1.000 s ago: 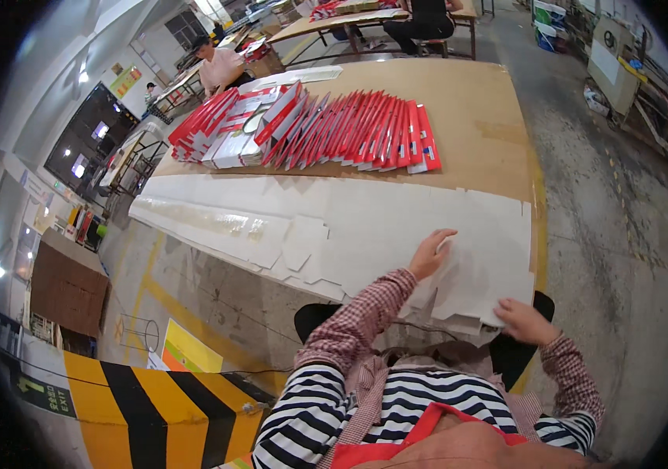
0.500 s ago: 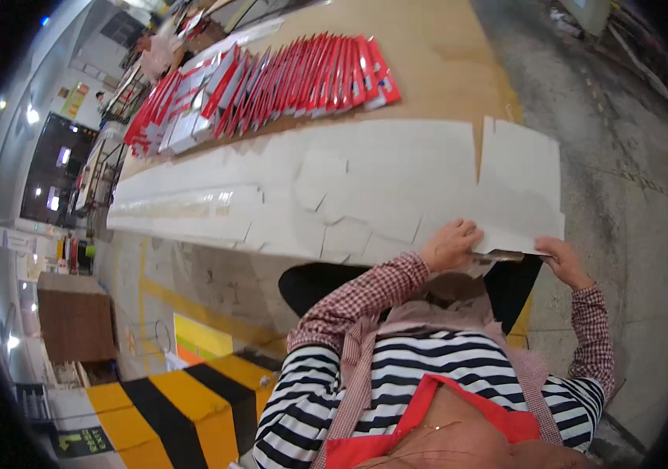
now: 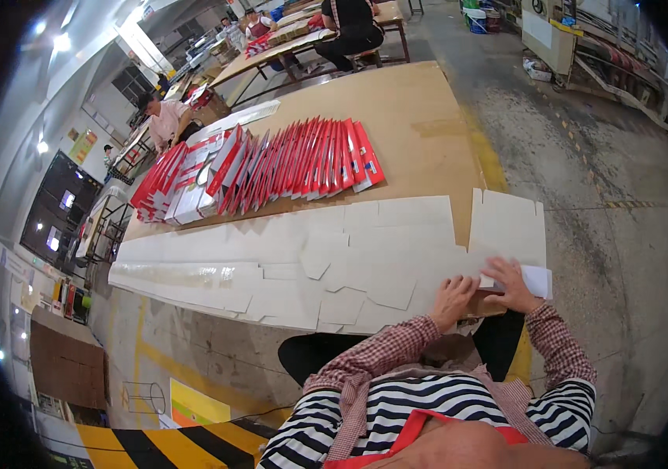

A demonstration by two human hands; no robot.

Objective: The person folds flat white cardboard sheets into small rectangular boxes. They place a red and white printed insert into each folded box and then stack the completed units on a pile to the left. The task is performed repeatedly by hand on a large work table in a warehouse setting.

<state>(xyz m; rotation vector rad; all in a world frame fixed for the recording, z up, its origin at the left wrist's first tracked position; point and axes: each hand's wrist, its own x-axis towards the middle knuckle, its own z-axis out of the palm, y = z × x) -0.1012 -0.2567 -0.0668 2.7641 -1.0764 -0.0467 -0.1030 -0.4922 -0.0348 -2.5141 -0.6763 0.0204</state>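
A white cardboard sheet (image 3: 507, 227) covers the near right end of the table, slit on its left side. Its near edge is bent up into a narrow white flap (image 3: 538, 281). Across this flap lies my right hand (image 3: 510, 284), fingers spread and pressing down. My left hand (image 3: 454, 300) rests close beside it on the cardboard's near edge, fingers loosely bent and nothing visibly gripped. Further left, flat white cardboard (image 3: 287, 266) with cut edges and clear tape runs along the table's near side.
A long row of red and white folded packages (image 3: 295, 164) stands on the brown table (image 3: 412, 102) beyond the cardboard. A person in pink (image 3: 168, 121) works at the far left. Another person in black (image 3: 347, 31) sits farther back. Machinery (image 3: 615, 62) stands at far right.
My right hand has moved left from the sheet's corner onto its near edge, next to my left hand. The near edge is now folded up. My view has tilted up.
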